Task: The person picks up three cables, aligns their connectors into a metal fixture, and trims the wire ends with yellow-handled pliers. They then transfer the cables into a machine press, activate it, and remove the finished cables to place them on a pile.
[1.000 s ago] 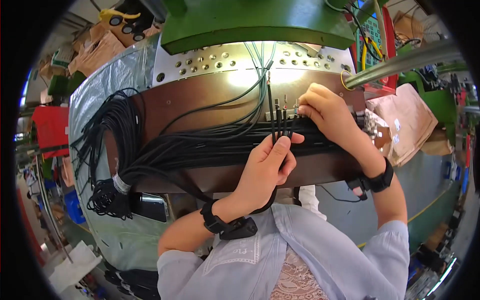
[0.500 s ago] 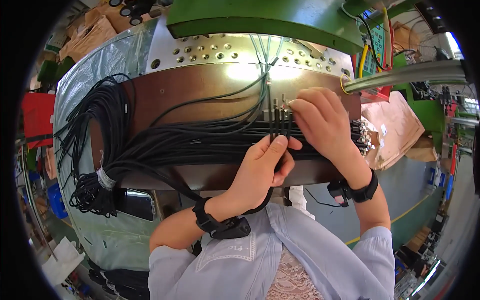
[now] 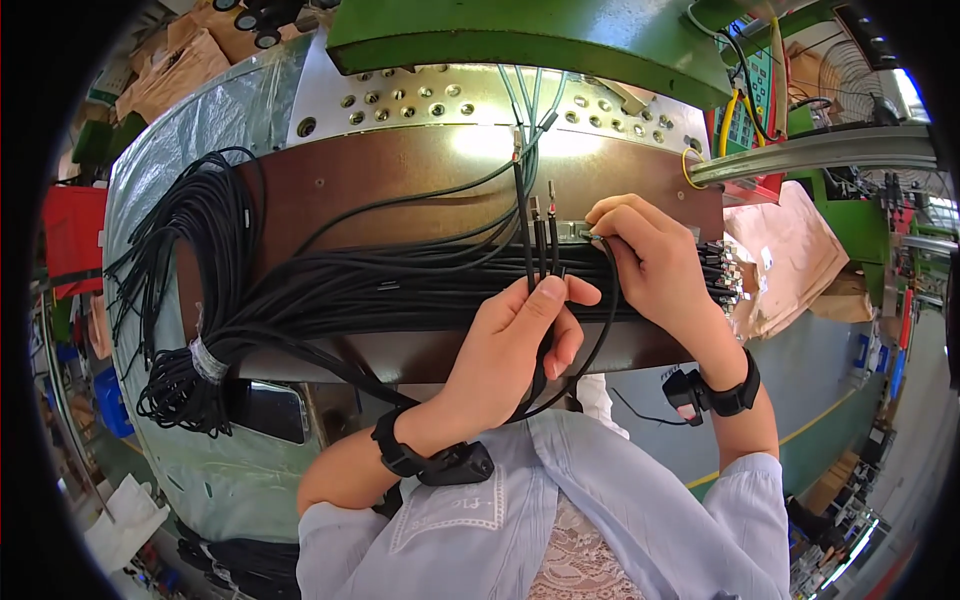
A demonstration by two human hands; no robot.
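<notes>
My left hand [image 3: 512,348] is closed round several black cables [image 3: 541,252], thumb on top, their bare metal-tipped ends sticking up. My right hand [image 3: 657,268] pinches the end of one black cable [image 3: 611,300], which loops down toward my left hand. Its tip is beside a small pale metal piece [image 3: 570,231] on the brown board, partly hidden by my fingers. Under both hands lies a thick bundle of black cables [image 3: 420,300], with metal connectors [image 3: 732,272] at its right end. Thin wires [image 3: 523,84] run from beneath the green machine part.
A green machine housing [image 3: 530,42] overhangs a perforated metal plate [image 3: 400,103] behind the brown board [image 3: 350,180]. At left, clear tape [image 3: 208,361] ties the bundle near a dark phone [image 3: 272,411]. Brown paper [image 3: 790,255] and a metal rail [image 3: 820,150] are at right.
My right hand has drawn one cable away from the group, lowering its end to the right beside the metal piece. The cables in my left hand have shifted slightly left.
</notes>
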